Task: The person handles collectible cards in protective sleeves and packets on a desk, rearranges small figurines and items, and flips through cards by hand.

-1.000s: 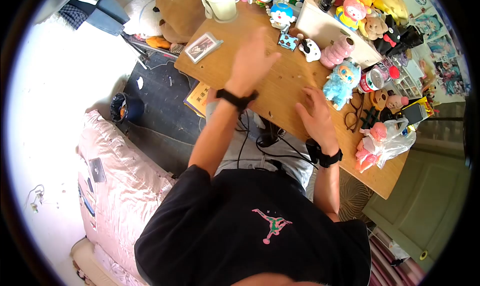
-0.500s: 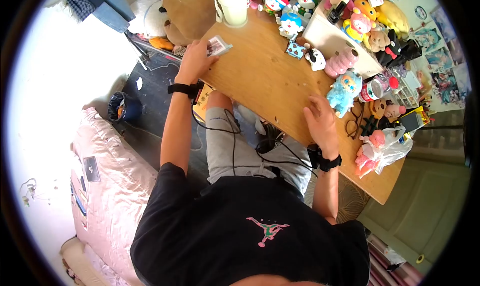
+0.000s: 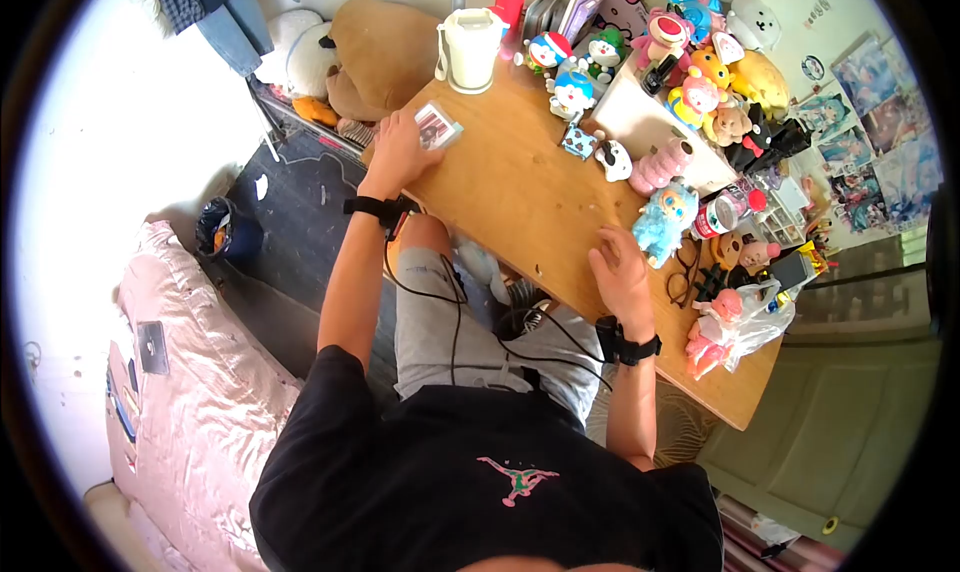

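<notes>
At the desk's left end, my left hand [image 3: 402, 157] is closed around the near side of a small flat pack of picture cards [image 3: 436, 129] in a clear cover. Its thumb lies along the lower edge; some fingertips are hidden. My right hand [image 3: 622, 275] rests on the desk's near edge with fingers apart and nothing in it. Just beyond it sits a light-blue furry doll [image 3: 664, 224]. To its right lie a pair of glasses [image 3: 684, 276] and a pink doll [image 3: 712, 337] beside a clear plastic bag [image 3: 757, 327].
The wooden desk [image 3: 510, 187] carries a cream lidded jug [image 3: 470, 54], a pink ridged figure [image 3: 661, 166], a bottle [image 3: 716, 216] and several figurines along its back. Black cables [image 3: 455, 317] cross my lap. A bin [image 3: 230, 229] stands on the floor at left.
The camera view has tilted up, so the desk and its objects appear lower and more of the back row shows. Both hands keep about the same places on the desk.
</notes>
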Motion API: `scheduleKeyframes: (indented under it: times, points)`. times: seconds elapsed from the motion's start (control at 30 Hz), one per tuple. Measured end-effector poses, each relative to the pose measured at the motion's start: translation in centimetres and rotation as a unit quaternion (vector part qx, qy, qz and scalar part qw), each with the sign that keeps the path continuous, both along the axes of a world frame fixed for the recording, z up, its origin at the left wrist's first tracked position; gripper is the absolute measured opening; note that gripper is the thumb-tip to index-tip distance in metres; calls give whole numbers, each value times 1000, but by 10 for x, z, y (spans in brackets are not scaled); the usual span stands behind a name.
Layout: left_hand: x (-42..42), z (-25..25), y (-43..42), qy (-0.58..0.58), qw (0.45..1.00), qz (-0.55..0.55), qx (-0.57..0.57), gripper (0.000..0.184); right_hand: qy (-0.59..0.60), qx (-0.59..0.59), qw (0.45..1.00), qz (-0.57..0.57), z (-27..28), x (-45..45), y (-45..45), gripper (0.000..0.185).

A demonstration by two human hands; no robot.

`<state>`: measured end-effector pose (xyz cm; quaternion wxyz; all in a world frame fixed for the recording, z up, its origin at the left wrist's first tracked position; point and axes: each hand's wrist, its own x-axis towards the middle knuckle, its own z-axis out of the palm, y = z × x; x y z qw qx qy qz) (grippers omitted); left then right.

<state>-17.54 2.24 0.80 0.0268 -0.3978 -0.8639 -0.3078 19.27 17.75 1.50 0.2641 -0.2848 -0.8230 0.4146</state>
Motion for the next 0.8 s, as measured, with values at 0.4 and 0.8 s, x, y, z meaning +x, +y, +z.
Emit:
scheduleKeyframes:
  times: [0.4, 0.8]
  points:
    - [58, 24, 5, -37, 997, -53, 36, 66, -56, 59, 997, -11, 16, -1, -12, 28]
    - [199, -7, 49, -267, 905, -220, 249, 46, 82, -81, 993, 40, 20, -25, -19, 63]
